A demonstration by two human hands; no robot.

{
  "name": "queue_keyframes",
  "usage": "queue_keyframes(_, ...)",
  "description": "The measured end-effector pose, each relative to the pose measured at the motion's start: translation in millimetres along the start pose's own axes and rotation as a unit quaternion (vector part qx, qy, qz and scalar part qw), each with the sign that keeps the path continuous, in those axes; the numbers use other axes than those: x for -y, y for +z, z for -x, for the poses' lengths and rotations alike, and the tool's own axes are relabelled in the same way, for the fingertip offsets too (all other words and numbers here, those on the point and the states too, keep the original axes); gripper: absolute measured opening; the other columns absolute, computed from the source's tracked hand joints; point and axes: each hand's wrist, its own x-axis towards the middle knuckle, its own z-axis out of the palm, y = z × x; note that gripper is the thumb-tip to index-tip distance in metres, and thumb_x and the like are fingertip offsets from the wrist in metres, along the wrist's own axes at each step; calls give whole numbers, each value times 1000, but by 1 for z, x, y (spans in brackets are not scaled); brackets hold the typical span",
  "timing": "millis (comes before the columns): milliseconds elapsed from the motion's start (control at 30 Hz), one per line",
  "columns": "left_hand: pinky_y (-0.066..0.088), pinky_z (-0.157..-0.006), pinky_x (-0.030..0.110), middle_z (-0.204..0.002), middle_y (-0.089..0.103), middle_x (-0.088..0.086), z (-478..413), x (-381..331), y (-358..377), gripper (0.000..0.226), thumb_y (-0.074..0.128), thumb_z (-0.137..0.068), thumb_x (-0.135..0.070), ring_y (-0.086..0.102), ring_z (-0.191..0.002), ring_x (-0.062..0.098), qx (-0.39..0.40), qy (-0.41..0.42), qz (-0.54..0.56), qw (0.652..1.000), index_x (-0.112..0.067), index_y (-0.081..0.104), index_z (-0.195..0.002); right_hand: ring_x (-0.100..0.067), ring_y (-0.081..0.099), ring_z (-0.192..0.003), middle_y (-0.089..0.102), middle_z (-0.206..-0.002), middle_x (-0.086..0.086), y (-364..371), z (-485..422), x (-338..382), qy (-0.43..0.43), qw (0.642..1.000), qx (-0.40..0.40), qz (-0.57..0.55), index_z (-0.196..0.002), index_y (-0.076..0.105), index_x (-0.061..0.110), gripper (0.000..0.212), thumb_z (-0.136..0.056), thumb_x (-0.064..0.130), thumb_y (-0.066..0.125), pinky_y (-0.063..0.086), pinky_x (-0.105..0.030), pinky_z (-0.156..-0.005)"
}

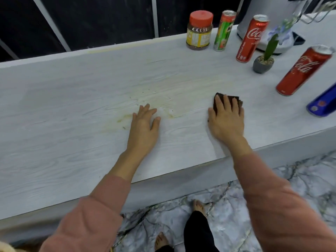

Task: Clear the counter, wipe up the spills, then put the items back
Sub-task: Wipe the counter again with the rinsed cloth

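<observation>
On counter (54,110): left hand (143,124) flat, right hand (226,119) pressing cloth (217,99).

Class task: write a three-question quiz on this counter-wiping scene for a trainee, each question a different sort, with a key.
1. True or false: the left hand lies flat on the counter, holding nothing.
2. How many red cola cans stand on the counter?
3. The right hand presses on: a) a dark brown pad; b) a white towel; c) a yellow brush.
Key: 1 true; 2 two; 3 a.
</observation>
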Motion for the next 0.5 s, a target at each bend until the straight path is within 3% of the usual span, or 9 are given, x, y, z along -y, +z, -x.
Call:
queue_keyframes(67,-4,-119,34,-159,17,8,-23,-5,13,41,46,-100,-25,7,-148,18,10,17,-26,999,-11,46,-139,-35,15,-144,23,-157,-9,11,-15,26,-9,1000,2,14,-150,23,16,59,-98,42,27,6,-52,-117)
queue_keyframes(233,-6,-119,46,-160,16,8,-71,-4,28,52,36,-101,-38,5,-148,22,48,-1,-162,986,-14,32,-148,-23,12,-147,21,-159,3,7,43,45,-212,974,65,-36,-151,21,28,55,-100,46,20,10,-45,-119)
queue_keyframes(367,-10,-117,45,-160,16,6,-73,-6,40,58,32,-100,-46,8,-148,20,74,-16,-214,974,-16,27,-150,-24,19,-146,28,-157,2,-11,16,-33,-148,989,22,-17,-149,28,29,52,-99,45,26,15,-44,-118)
queue_keyframes(500,-5,-120,40,-160,14,0,-69,-3,45,59,26,-100,-50,5,-148,14,56,-18,-220,974,-22,23,-151,-27,8,-147,17,-160,-1,-7,-81,-49,-88,995,45,0,-152,19,25,56,-100,46,22,5,-46,-120)
